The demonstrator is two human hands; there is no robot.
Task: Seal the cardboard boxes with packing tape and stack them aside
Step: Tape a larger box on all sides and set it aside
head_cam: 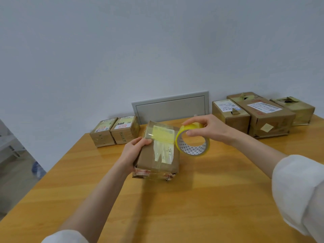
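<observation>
Yellow tape roll (192, 142) was pinched in my right hand (208, 128), beside the brown cardboard box (158, 151) mid-worktop (201, 199); my left hand (134, 151) clasped its side. Pulling taut and level seemed best.

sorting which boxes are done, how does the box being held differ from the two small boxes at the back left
The held box lies alone mid-table, gripped by the left hand, with tape running to the roll in the right hand; the two small boxes sit side by side near the wall, untouched. The held box looks larger, its near end torn; the pair look tidy. All are brown cardboard with labels on top.
</observation>
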